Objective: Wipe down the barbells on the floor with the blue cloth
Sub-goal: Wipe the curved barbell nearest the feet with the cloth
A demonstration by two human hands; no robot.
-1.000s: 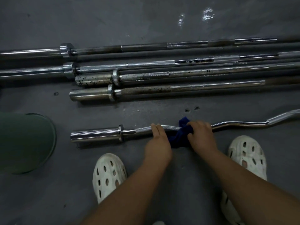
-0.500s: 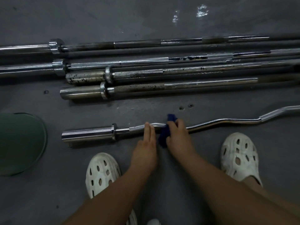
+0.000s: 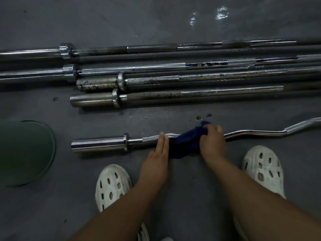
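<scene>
My right hand (image 3: 211,145) is bunched tight around the blue cloth (image 3: 185,144), pressing it onto the curl bar (image 3: 257,132), while my left hand (image 3: 156,159) lies flat with fingers together, steadying the shaft just at the cloth's 9 o'clock. The cloth looks soft and light, so I would keep it wrapped around the bar. The steel looks heavy, slick and liable to roll; four straight barbells (image 3: 173,96) lie at 12 o'clock on the floor (image 3: 156,23).

I see both forearms bare, no sleeves, watch or gloves. White perforated foam clogs: left clog (image 3: 112,186) at 7 o'clock, right clog (image 3: 263,169) at 4 o'clock, oval vent holes, scuffed.
</scene>
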